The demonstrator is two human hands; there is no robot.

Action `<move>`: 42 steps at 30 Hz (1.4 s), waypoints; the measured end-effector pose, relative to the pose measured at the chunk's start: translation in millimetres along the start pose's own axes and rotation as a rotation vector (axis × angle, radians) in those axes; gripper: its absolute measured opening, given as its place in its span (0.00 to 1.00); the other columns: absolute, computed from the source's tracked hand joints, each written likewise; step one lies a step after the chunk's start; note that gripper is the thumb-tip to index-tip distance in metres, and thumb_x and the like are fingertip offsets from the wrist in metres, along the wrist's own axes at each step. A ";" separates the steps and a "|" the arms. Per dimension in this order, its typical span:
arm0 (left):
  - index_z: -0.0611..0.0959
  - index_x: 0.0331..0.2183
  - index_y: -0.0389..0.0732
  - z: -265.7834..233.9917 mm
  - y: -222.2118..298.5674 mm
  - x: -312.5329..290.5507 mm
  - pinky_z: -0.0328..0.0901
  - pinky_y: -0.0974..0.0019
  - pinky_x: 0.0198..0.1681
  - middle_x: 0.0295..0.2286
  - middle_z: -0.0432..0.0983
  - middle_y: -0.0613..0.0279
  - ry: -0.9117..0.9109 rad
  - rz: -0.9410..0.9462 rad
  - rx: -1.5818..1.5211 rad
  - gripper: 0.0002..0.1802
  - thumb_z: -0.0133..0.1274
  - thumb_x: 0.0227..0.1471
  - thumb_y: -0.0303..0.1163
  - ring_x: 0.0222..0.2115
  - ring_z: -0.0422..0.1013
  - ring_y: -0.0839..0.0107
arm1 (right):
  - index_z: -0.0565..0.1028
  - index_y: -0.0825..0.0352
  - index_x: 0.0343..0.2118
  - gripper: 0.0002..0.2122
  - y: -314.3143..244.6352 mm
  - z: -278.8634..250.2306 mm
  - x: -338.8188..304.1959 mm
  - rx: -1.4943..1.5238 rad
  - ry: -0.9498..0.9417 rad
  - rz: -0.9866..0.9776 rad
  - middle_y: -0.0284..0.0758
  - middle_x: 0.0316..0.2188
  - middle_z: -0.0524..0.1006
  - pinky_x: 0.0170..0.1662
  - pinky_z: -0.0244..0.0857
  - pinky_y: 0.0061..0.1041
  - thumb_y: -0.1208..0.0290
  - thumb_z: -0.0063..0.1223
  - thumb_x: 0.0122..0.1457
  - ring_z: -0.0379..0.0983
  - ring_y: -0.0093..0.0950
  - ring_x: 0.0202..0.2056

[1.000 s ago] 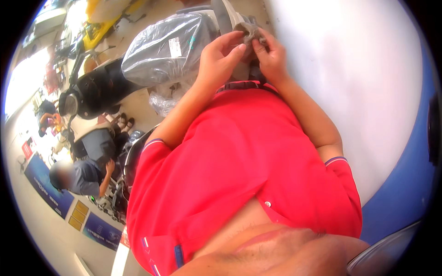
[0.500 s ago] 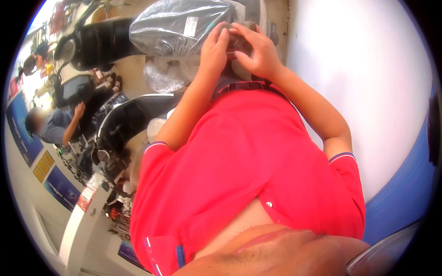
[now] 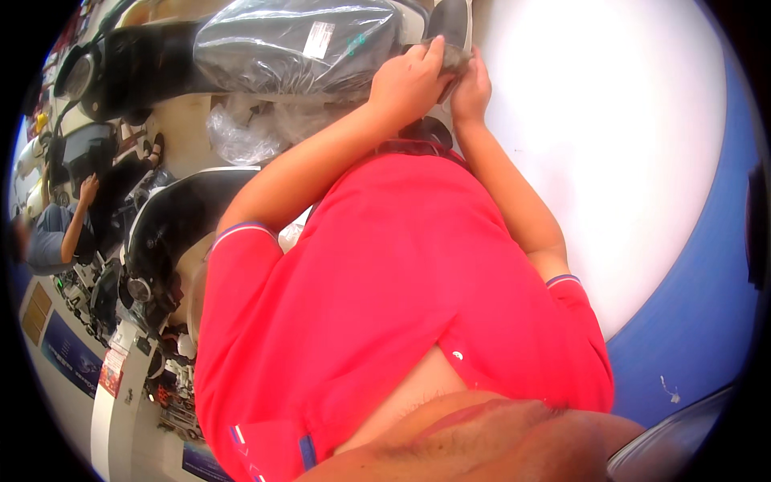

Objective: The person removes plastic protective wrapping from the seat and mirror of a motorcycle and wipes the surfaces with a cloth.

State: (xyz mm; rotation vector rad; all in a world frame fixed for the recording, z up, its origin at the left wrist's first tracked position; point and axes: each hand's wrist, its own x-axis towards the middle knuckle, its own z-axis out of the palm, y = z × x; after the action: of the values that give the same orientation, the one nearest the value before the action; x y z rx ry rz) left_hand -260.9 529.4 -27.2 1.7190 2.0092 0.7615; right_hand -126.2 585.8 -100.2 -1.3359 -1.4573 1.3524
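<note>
Grey, one small part (image 3: 451, 56) sits pinched between two hands at the top of the view, against one scooter's rear. One left hand (image 3: 409, 80) clamps over it from the left; one right hand (image 3: 471, 90) grips its right edge, fingers curled. One plastic-wrapped seat (image 3: 297, 44) lies just left. Two more scooters (image 3: 165, 241) stand further left, where one person (image 3: 60, 229) crouches.
</note>
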 end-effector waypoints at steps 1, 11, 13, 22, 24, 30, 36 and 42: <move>0.75 0.49 0.35 1.0 -0.5 11.6 0.70 0.53 0.28 0.31 0.77 0.48 0.053 0.035 0.017 0.30 0.56 0.49 0.46 0.26 0.75 0.51 | 0.68 0.74 0.53 0.20 3.0 5.9 -0.4 0.135 -0.009 -0.035 0.47 0.49 0.72 0.56 0.60 0.31 0.62 0.35 0.67 0.69 0.37 0.52; 0.84 0.31 0.34 -11.1 -18.5 154.5 0.67 0.50 0.42 0.31 0.78 0.42 -0.089 -0.274 -0.140 0.23 0.47 0.53 0.46 0.36 0.74 0.46 | 0.68 0.75 0.52 0.20 -17.2 19.6 -11.8 -0.275 0.213 -0.265 0.50 0.48 0.73 0.55 0.60 0.35 0.64 0.35 0.67 0.68 0.45 0.50; 0.83 0.31 0.33 3.5 -25.6 146.0 0.67 0.49 0.41 0.30 0.78 0.41 -0.104 -0.228 -0.183 0.24 0.46 0.53 0.46 0.36 0.74 0.45 | 0.69 0.76 0.51 0.19 -20.9 18.8 -9.3 -0.319 0.227 -0.273 0.51 0.48 0.72 0.54 0.60 0.37 0.66 0.36 0.66 0.68 0.47 0.50; 0.81 0.28 0.36 -6.0 -14.2 5.5 0.66 0.45 0.32 0.23 0.76 0.40 -0.195 -0.208 -0.022 0.21 0.43 0.57 0.43 0.27 0.73 0.43 | 0.69 0.75 0.50 0.17 -15.9 17.4 -6.5 -0.283 0.172 -0.328 0.51 0.47 0.72 0.53 0.62 0.36 0.69 0.36 0.65 0.69 0.47 0.48; 0.79 0.24 0.35 -7.3 -19.8 -16.9 0.66 0.44 0.32 0.23 0.76 0.40 -0.319 -0.203 -0.010 0.22 0.43 0.58 0.43 0.26 0.73 0.41 | 0.69 0.75 0.50 0.17 -16.6 15.2 -6.5 -0.248 0.139 -0.312 0.50 0.48 0.72 0.53 0.61 0.35 0.69 0.36 0.65 0.68 0.46 0.49; 0.75 0.34 0.35 20.3 -32.6 14.3 0.65 0.43 0.34 0.24 0.76 0.39 -0.059 -0.191 -0.195 0.17 0.46 0.57 0.42 0.28 0.72 0.40 | 0.68 0.75 0.51 0.17 -17.0 8.5 -6.9 -0.281 0.113 -0.328 0.49 0.48 0.71 0.55 0.59 0.34 0.70 0.36 0.64 0.67 0.45 0.49; 0.80 0.37 0.36 45.8 -70.2 123.6 0.65 0.45 0.39 0.30 0.77 0.41 0.105 -0.387 -0.262 0.20 0.47 0.55 0.44 0.35 0.73 0.44 | 0.68 0.76 0.50 0.17 -22.2 10.4 -8.2 -0.312 0.104 -0.352 0.50 0.48 0.71 0.55 0.59 0.35 0.71 0.35 0.65 0.67 0.46 0.49; 0.76 0.39 0.33 61.2 -93.9 103.6 0.64 0.46 0.44 0.35 0.75 0.35 -0.175 -0.403 -0.208 0.25 0.42 0.58 0.49 0.39 0.71 0.39 | 0.68 0.77 0.50 0.17 -25.0 10.6 -7.2 -0.334 0.125 -0.341 0.51 0.47 0.70 0.54 0.60 0.36 0.71 0.36 0.64 0.67 0.47 0.48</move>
State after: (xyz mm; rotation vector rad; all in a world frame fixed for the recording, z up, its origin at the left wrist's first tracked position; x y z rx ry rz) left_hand -314.1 631.1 -127.9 1.1695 1.9852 0.6308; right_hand -140.1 578.8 -76.8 -1.2715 -1.7814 0.8195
